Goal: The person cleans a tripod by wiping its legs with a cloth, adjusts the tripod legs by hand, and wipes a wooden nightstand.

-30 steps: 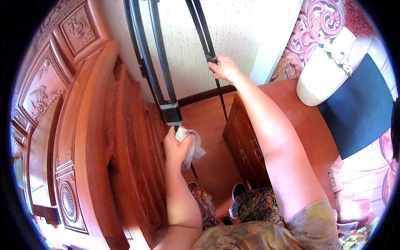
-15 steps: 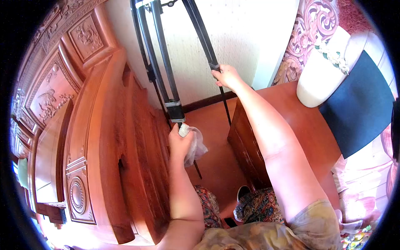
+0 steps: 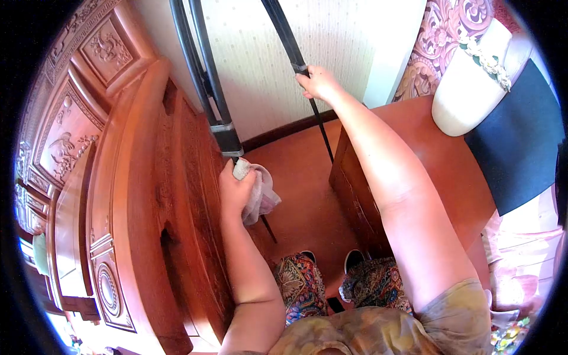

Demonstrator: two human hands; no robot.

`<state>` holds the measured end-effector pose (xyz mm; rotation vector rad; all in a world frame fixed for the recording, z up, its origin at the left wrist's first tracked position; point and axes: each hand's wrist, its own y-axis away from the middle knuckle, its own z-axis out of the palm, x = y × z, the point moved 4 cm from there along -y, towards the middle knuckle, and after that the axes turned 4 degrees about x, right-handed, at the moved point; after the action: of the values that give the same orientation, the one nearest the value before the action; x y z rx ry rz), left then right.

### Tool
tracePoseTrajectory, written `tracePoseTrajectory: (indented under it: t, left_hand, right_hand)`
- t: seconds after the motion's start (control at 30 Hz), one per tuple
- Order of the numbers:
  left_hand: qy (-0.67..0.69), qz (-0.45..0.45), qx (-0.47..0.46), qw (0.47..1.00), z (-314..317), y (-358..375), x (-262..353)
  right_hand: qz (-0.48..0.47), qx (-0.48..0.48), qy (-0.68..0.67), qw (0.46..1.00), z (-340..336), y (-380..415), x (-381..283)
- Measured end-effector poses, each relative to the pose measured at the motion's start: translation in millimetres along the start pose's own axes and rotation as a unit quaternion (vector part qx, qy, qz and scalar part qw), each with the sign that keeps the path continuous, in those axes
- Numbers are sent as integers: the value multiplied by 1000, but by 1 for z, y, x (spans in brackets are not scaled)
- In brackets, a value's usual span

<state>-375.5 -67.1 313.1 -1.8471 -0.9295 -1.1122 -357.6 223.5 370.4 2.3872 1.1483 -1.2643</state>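
Observation:
A black tripod (image 3: 204, 65) stands upright in front of me, its top outside the view. My left hand (image 3: 235, 192) is closed round the lower part of the left tripod leg, just below its dark lock block (image 3: 226, 142). A thin whitish cloth (image 3: 260, 192) is bunched in that same hand and hangs from its right side. Farther right, my right hand (image 3: 321, 84) grips another tripod leg (image 3: 283, 32) at its joint, fingers wrapped about it. Below that hand the slim lower section (image 3: 321, 130) runs down behind the wooden cabinet.
Carved wooden furniture (image 3: 136, 207) lines the left side. On the right, a wooden cabinet (image 3: 408, 142) bears a white vase (image 3: 464, 97) with white flowers and a dark flat panel (image 3: 518, 148). A patterned wall (image 3: 260, 77) rises behind the tripod; my feet are between the furniture.
The tripod and both hands sit farther left and higher in view, with the left leg shifting most. The camera has moved too. Both hands keep their grip.

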Motion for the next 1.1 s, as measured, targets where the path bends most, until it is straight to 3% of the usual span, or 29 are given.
tracePoseTrajectory:
  t: [0.07, 0.13, 0.2, 0.23, 0.27, 0.33, 0.4, 0.47, 0.53, 0.87, 1.1]
  left_hand:
    - [-4, 1, -3, 1000, 3, 5, -1]
    - [29, -4, -4, 1000, 4, 9, -9]
    - [25, -3, 2, 1000, 7, 17, -10]
    - [26, -7, 3, 1000, 7, 20, -9]
    - [27, -9, 4, 1000, 6, 23, -9]
    - [67, -3, 7, 998, 6, 26, -6]
    - [74, -34, 8, 997, 9, 27, -4]
    - [50, -30, -3, 998, 13, 25, -4]
    - [27, -6, -1, 1000, 16, 21, -1]
    - [-8, 42, -39, 998, 44, -15, -6]
    - [16, 53, -23, 998, 35, -32, -4]
  right_hand:
    - [-5, 4, -16, 1000, -4, 5, -3]
    - [-68, 9, 27, 997, -11, 13, -12]
    - [-5, -42, -22, 999, -15, 27, -20]
    - [-64, 1, 102, 993, -18, 22, -23]
    - [-78, 1, 97, 992, -19, 17, -24]
    - [-74, -48, 13, 996, -18, 10, -32]
    - [-101, -29, -164, 981, -19, 16, -47]
    - [-62, -55, -260, 962, -13, 9, -48]
    - [-82, -28, -307, 948, -13, 11, -44]
    - [-64, 100, -319, 940, -31, -2, -20]
    - [-62, 87, -297, 949, -37, -4, -25]
